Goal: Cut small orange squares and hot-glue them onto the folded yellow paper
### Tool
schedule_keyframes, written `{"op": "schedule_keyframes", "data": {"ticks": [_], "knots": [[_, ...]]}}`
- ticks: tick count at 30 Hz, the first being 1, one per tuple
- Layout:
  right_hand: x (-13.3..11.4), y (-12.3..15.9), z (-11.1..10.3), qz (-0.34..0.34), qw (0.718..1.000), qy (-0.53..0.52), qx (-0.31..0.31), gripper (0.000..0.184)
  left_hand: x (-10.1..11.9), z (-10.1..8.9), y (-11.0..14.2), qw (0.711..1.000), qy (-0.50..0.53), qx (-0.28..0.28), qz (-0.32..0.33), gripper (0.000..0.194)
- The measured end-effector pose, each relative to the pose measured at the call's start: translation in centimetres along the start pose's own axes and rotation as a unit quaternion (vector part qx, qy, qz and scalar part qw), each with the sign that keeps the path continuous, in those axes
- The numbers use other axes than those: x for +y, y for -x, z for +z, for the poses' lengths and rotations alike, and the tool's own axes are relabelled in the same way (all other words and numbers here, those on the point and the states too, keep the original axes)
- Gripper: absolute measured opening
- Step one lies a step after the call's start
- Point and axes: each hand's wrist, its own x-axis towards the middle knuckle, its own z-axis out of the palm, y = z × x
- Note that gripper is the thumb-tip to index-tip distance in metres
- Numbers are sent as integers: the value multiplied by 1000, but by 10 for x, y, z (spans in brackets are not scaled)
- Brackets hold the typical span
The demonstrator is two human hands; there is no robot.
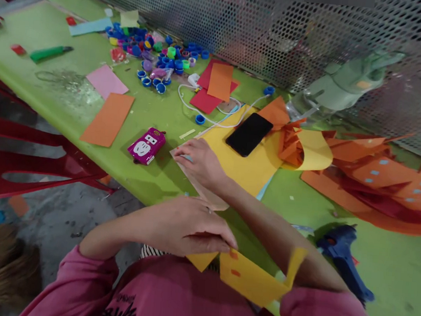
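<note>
My left hand is closed on a yellow paper piece, gripping its upper edge close to my body. Small orange patches show on the yellow paper, and a narrow yellow strip sticks up at its far end. Across from it, my right hand has its fingers bent together over the end of a pale paper strip on the table. Whatever is between those fingertips is too small to make out. Just left of the right hand sits a purple case with a white face print.
On the green table lie a black phone on yellow sheets, orange paper, a white cable and many blue caps. A blue glue gun and an orange paper construction are at right. A red chair stands left.
</note>
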Motion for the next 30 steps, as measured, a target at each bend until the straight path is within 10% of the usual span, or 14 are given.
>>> {"op": "schedule_keyframes", "data": {"ticks": [3, 8, 13, 21, 25, 30], "knots": [[-15, -19, 23, 24, 999, 10, -35, 18, -1, -21, 34, 985, -8, 124, -123, 24], [-20, -31, 30, 48, 996, 36, -68, 16, -14, -59, 93, 859, -101, 402, -301, 23], [-26, -39, 25, 88, 989, 52, -109, 12, -27, -74, 109, 803, -86, 487, -332, 23], [-31, -31, 16, 104, 988, 39, -110, 13, -37, -72, 110, 823, -36, 496, -275, 24], [-40, 23, -23, 147, 982, -118, 11, 10, -37, -60, 85, 859, -26, 449, -246, 28], [-51, 105, -62, 224, 899, -347, 146, 20, -29, -31, 22, 931, -6, 315, -183, 31]]}}
